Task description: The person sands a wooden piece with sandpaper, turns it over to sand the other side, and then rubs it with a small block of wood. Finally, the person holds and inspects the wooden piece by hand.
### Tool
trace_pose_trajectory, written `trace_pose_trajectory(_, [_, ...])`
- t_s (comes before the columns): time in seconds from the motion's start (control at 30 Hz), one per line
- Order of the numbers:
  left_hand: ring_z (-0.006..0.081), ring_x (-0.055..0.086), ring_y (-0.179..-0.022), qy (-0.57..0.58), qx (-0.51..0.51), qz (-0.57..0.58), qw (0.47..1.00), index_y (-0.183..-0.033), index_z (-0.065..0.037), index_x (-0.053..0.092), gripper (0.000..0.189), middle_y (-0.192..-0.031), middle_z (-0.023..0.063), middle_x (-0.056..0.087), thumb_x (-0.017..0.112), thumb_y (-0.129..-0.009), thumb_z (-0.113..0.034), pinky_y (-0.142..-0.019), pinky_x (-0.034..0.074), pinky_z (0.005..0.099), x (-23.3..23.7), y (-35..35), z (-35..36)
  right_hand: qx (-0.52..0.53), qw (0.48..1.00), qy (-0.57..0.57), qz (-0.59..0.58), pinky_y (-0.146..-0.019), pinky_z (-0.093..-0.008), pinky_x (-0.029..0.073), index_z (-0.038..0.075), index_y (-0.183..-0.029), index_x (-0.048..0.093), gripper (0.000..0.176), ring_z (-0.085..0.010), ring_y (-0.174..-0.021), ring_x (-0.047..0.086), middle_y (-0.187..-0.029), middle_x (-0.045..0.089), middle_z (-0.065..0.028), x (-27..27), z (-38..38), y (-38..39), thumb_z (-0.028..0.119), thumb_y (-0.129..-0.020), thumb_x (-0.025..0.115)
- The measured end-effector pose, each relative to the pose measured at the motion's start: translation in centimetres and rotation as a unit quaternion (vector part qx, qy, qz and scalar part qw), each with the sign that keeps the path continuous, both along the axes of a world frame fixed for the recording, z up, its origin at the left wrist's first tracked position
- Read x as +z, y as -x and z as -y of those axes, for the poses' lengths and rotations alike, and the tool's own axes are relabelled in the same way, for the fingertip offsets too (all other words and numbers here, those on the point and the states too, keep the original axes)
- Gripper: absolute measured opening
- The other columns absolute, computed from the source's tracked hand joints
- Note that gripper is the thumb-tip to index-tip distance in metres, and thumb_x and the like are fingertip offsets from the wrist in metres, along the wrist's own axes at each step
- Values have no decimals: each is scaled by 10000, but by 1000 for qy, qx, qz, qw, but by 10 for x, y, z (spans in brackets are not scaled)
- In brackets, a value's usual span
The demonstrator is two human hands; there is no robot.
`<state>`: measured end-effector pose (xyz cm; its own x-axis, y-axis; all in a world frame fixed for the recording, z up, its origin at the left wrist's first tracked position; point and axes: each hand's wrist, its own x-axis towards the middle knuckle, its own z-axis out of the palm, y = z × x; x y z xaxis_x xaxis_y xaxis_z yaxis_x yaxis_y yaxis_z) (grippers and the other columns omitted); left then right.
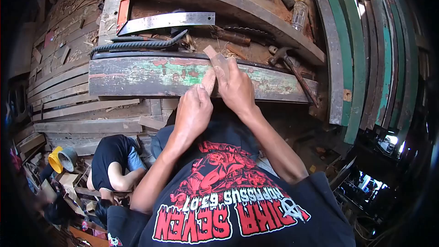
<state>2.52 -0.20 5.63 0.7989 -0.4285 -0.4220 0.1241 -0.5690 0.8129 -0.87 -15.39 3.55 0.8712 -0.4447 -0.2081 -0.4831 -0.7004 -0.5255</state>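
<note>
My left hand (194, 108) is closed around a small light-brown wooden piece (209, 80), its tip showing beyond the fingers. Beside it, my right hand (238, 89) grips a flat brown wooden strip (211, 52), with the index finger and thumb along it. The two pieces lie close together at an angle; whether they touch is hard to tell. Both hands are at the near edge of a worn board with peeling green paint (137, 75).
Behind the board lie a steel try square (169, 21), a bent ribbed bar (137, 45), a hammer (295, 71) and a glass bottle (299, 14). Long planks (340, 59) stand at right. A crouching person (112, 162) is at lower left, near a yellow bucket (55, 159).
</note>
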Motion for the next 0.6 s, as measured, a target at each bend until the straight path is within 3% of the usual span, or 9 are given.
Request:
trace_pose_trajectory(0.1, [582, 618, -929, 22, 14, 26, 999, -937, 117, 622, 430, -899, 400, 637, 371, -1062, -209, -836, 480, 613, -4, 3, 1, 40, 997, -47, 45, -617, -620, 506, 15, -1122, 540, 309, -545, -749, 657, -758, 653, -332, 36, -20, 24, 311, -1040, 577])
trace_pose_trajectory(0.23, [583, 618, -966, 6, 10, 14, 1000, -990, 122, 626, 419, -929, 412, 634, 384, -1061, -212, -851, 476, 618, -8, 8, -3, -2, 1000, -23, -7, -641, -603, 529, 2, -1179, 542, 372, -543, -784, 669, -784, 669, -329, 3, -9, 1, 340, -1031, 590])
trace_pose_trajectory(0.33, [584, 607, -1001, -12, -25, 3, 1000, -1058, 134, 623, 410, -959, 423, 629, 382, -1067, -197, -866, 476, 620, -5, 0, -2, 9, 999, -29, 24, -633, -627, 505, 15, -1127, 526, 344, -556, -778, 654, -757, 656, -331, 28, -21, 13, 338, -1028, 591])
trace_pose_trajectory(0.4, [582, 610, -1000, 52, 12, 14, 998, -1064, 125, 626, 411, -953, 410, 636, 371, -1074, -199, -856, 484, 610, -4, 7, 0, 33, 997, -32, 61, -620, -639, 507, 27, -1112, 513, 296, -545, -740, 662, -742, 665, -309, 34, -30, 30, 306, -1033, 568])
trace_pose_trajectory(0.53, [573, 617, -1011, -10, -17, -22, 1000, -1107, 103, 629, 406, -984, 400, 644, 370, -1077, -209, -871, 484, 603, -12, 3, -2, -23, 999, -22, -11, -661, -639, 519, 42, -1179, 526, 348, -548, -782, 670, -792, 683, -322, 7, -13, -1, 346, -1021, 587])
trace_pose_trajectory(0.6, [569, 625, -991, 21, -10, 0, 1000, -1063, 97, 633, 405, -953, 395, 648, 369, -1076, -210, -856, 490, 600, -12, 4, -1, -2, 1000, -19, 21, -650, -622, 519, 32, -1142, 530, 329, -543, -787, 669, -779, 675, -323, 27, -27, 21, 332, -1024, 597])
